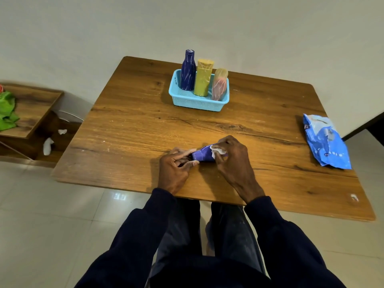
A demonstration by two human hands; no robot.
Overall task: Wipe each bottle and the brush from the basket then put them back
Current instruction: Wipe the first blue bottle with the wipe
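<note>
Grips small purple plastic bottle (202,156) at its narrow end with left hand (175,165), sideways over brown wooden tabletop (135,125) near front edge. Pinches crumpled white wipe (217,151) against bottle's body with right hand (230,157). Risks slipping from a likely damp, slick grip and rolling off that near edge; on return to light-blue mesh plastic basket (197,104), may knock over tall dark-blue bottle (188,71) standing inside.

Left hand (176,164), right hand (231,157), fingers curled
</note>
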